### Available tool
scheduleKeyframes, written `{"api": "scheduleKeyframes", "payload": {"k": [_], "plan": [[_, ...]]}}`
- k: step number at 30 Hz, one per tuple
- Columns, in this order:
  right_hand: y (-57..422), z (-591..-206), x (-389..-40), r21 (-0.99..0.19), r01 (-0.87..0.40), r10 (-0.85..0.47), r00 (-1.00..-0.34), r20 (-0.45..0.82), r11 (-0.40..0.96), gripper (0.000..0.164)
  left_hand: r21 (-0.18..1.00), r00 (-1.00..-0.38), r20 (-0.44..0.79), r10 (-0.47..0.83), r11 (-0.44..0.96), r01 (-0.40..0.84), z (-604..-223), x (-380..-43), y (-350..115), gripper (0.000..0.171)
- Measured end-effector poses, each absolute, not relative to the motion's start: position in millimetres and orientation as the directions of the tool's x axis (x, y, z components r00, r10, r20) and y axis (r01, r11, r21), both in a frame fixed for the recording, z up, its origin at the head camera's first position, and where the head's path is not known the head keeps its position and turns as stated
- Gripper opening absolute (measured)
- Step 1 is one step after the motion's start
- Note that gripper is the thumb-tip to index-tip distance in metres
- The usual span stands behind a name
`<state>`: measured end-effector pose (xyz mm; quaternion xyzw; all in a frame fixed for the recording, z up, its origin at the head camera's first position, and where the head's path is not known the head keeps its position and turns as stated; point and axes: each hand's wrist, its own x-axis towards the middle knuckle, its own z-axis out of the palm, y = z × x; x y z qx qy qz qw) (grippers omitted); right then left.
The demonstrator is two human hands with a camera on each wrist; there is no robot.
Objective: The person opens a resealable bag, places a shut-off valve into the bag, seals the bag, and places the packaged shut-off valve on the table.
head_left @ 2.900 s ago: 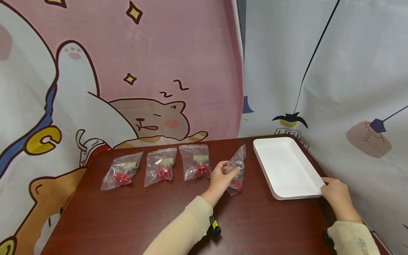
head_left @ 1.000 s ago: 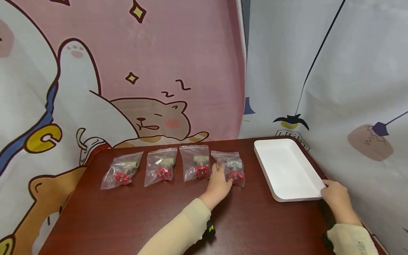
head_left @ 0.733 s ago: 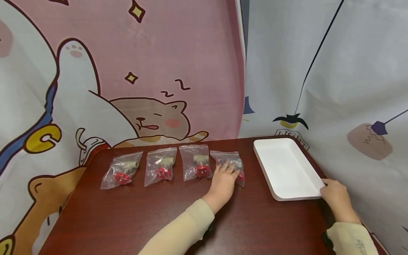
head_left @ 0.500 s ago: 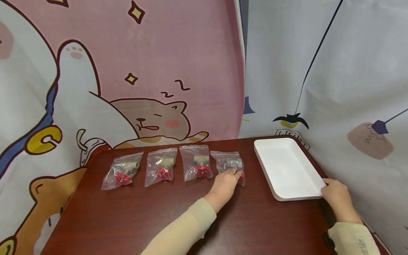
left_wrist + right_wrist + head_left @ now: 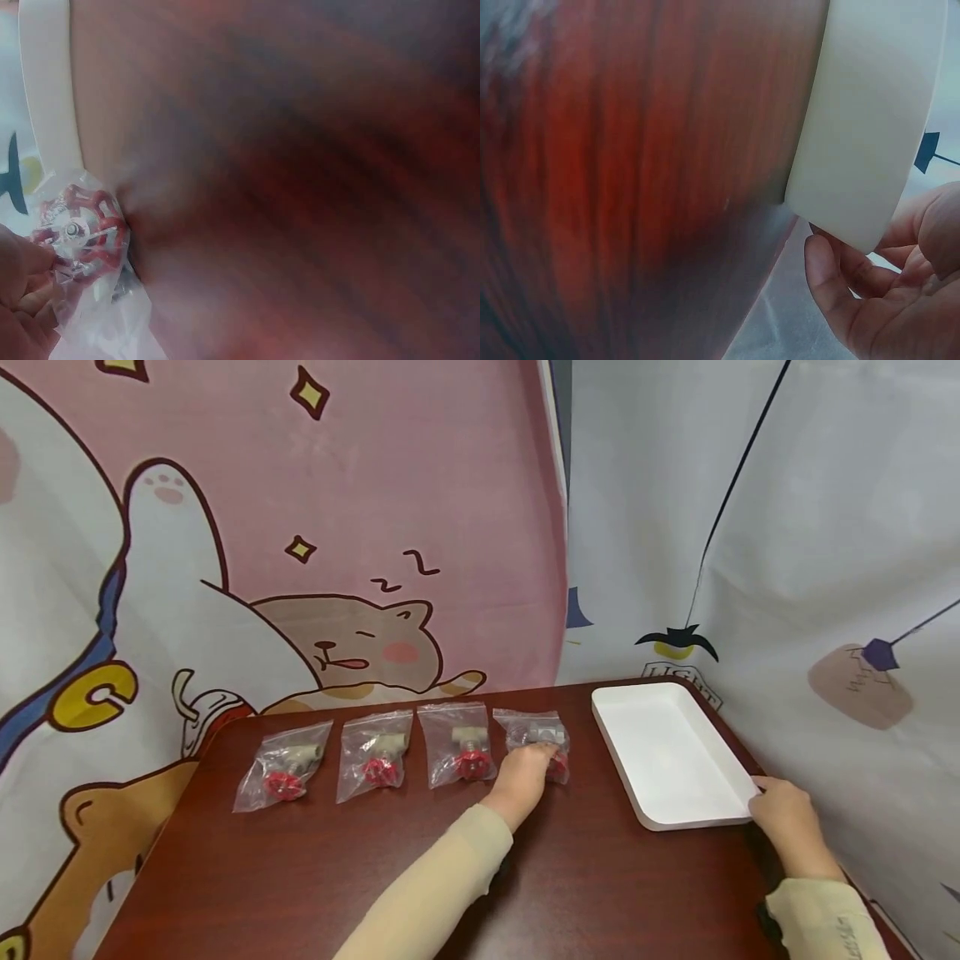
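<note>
Near the back of the table lies a clear zip bag [image 5: 517, 722] containing a grey valve [image 5: 547, 733] with a red handwheel [image 5: 106, 257]. My left hand [image 5: 521, 777] grips this bagged valve at its wheel; the left wrist view shows curled fingers [image 5: 22, 292] against the wheel's rim through the plastic. The hand partly covers the wheel in the head view. To the right, a shallow white tray [image 5: 675, 756] rests along the table's right side. My right hand [image 5: 791, 822] holds its near right corner, fingers [image 5: 821, 262] curled at the tray's underside.
Left of the gripped bag, three more zip bags lie in a row: a near one [image 5: 457, 739], a middle one [image 5: 375, 756] and a far left one [image 5: 283, 764]. Each holds a beige valve with a red wheel. Printed cloth [image 5: 420, 527] hangs behind the table [image 5: 315, 877].
Earlier my left hand set the grey valve's bag down flat and spread its fingers over it. Now it grips the valve, and the bag has shifted slightly toward the back. The right hand stays at the tray.
</note>
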<state>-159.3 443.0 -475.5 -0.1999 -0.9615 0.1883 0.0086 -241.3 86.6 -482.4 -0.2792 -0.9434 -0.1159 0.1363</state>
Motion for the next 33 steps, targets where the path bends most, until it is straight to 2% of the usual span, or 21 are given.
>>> {"api": "scheduleKeyframes", "payload": {"k": [5,9,15,18,22,29,33], "plan": [[440.5,-474.7,-158.1,-0.374,0.375,0.387,-0.921,-0.044,0.848,0.045,0.208,-0.86,0.288,0.422,0.849,0.486,-478.6,-250.4,88.0,0.025],[438.5,-475.5,-159.2,-0.381,0.363,0.38,-0.924,-0.033,0.85,0.045,0.24,-0.874,0.266,0.406,0.85,0.468,-478.9,-253.1,86.7,0.027],[441.2,-477.3,-160.4,-0.373,0.352,0.371,-0.928,-0.023,0.858,0.044,0.244,-0.855,0.321,0.408,0.836,0.491,-482.9,-252.4,82.4,0.029],[444.5,-478.3,-159.3,-0.363,0.346,0.363,-0.932,-0.023,0.865,0.044,0.225,-0.846,0.333,0.417,0.836,0.501,-478.8,-248.3,77.8,0.033],[446.1,-476.5,-159.2,-0.356,0.331,0.343,-0.939,-0.033,0.874,0.044,0.254,-0.84,0.336,0.427,0.818,0.517,-467.5,-241.4,65.1,0.037],[443.5,-470.4,-158.6,-0.313,0.365,0.334,-0.931,-0.149,0.877,0.049,0.297,-0.82,0.332,0.467,0.773,0.561,-444.0,-232.8,26.6,0.047],[433.9,-466.5,-158.3,-0.28,0.309,0.299,-0.951,-0.08,0.909,0.05,0.312,-0.809,0.343,0.477,0.754,0.578,-433.7,-230.1,-7.4,0.049]]}}
